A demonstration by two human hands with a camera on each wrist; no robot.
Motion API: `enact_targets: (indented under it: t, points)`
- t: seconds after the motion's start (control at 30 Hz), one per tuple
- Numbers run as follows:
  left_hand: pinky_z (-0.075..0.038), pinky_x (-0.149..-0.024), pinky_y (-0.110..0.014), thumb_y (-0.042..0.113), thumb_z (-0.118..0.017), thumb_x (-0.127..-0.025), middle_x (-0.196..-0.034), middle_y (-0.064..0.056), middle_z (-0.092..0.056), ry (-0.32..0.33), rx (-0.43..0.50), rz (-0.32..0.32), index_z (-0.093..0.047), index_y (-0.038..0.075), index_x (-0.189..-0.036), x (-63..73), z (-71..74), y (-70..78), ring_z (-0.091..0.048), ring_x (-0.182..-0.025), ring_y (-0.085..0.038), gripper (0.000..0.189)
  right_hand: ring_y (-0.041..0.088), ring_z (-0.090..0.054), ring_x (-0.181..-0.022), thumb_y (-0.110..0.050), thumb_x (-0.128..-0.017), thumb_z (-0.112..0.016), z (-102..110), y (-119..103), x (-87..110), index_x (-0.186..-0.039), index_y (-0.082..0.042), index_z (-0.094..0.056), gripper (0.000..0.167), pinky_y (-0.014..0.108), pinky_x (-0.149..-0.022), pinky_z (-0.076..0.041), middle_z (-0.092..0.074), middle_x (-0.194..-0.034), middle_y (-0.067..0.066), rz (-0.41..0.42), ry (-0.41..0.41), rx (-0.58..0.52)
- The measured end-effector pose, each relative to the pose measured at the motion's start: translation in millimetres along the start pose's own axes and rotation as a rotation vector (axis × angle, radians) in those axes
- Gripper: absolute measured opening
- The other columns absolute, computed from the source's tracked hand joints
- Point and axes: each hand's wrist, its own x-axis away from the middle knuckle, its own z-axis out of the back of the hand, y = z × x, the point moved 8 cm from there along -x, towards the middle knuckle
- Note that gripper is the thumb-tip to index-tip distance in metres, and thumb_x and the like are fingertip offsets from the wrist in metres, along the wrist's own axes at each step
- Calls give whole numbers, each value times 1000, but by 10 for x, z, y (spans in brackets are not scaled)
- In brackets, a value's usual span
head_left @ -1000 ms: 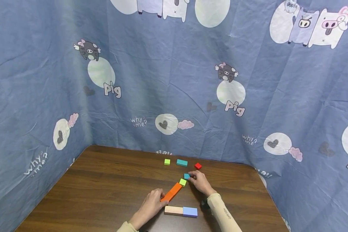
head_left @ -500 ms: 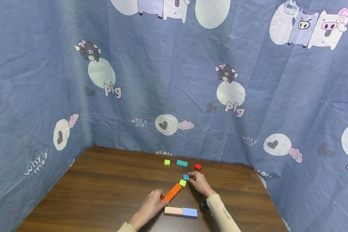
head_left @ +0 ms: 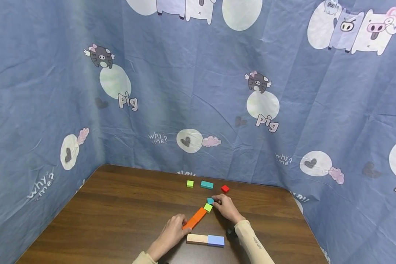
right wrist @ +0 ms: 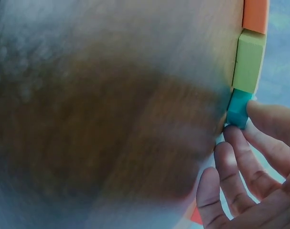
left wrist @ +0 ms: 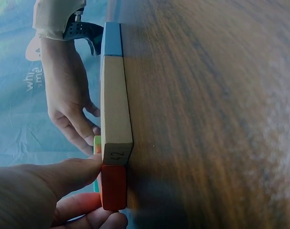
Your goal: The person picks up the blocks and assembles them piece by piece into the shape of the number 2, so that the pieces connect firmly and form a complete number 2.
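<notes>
The right hand (head_left: pixel 227 208) sat just right of centre in the lower part of the head view, its fingertips (right wrist: pixel 238 138) pinching a small teal cube (head_left: pixel 210 200). That cube touched the upper end of a lime cube (head_left: pixel 208 208), which in turn met the upper right end of the orange bar (head_left: pixel 194 218); the 3 formed a slanted row running from lower left to upper right. The left hand (head_left: pixel 171 231) lay at the bar's lower left end, thumb and fingers (left wrist: pixel 73 174) gripping it. Below the hands, near the bottom edge, a beige block (head_left: pixel 197 239) and a blue block (head_left: pixel 216 240) lay end to end, flat on the table (head_left: pixel 118 205). Above the hands, towards the table's far edge, stood 3 more pieces in a loose row: a lime cube (head_left: pixel 190 183), a teal block (head_left: pixel 206 184) and a red cube (head_left: pixel 225 189). A blue cartoon cloth (head_left: pixel 184 91) filled the upper frame and both sides.
</notes>
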Motion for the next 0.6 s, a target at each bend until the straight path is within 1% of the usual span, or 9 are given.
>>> enact_targets:
  t: [0.13, 0.3, 0.33, 0.6]
  points:
    - [-33, -50, -21, 14, -84, -71, -70, 2, -55, -3, -6, -3, -61, 7, -79, -3, -1, 2, -38, -58, -4, 25, 13, -55, -83, -10, -92, -63, 0, -1, -5, -115, 0, -66, 25, 25, -71, -47, -63, -97, 7, -3, -2, 2]
    - [-34, -51, -21, 14, -83, -71, -71, 1, -56, -3, -4, 1, -61, 6, -79, 0, 6, 8, -39, -59, -5, 25, 13, -52, -81, -10, -92, -63, -3, -3, 1, -117, 0, -65, 27, 24, -69, -45, -63, -96, 7, -3, -7, 2]
    - [-34, -51, -21, 14, -83, -71, -71, 1, -56, -1, -6, -5, -62, 6, -79, -1, 10, 12, -39, -59, -5, 25, 13, -52, -81, -10, -92, -63, -2, -4, 2, -117, 1, -65, 27, 23, -68, -45, -63, -97, 7, -1, -7, -1]
    - [-36, -52, -23, 15, -83, -72, -72, 1, -56, -15, -6, 2, -61, 7, -79, -7, 8, 4, -42, -60, -5, 25, 13, -54, -83, -10, -92, -63, 4, -16, 4, -118, 1, -65, 28, 25, -70, -46, -63, -99, 8, -6, -4, -7]
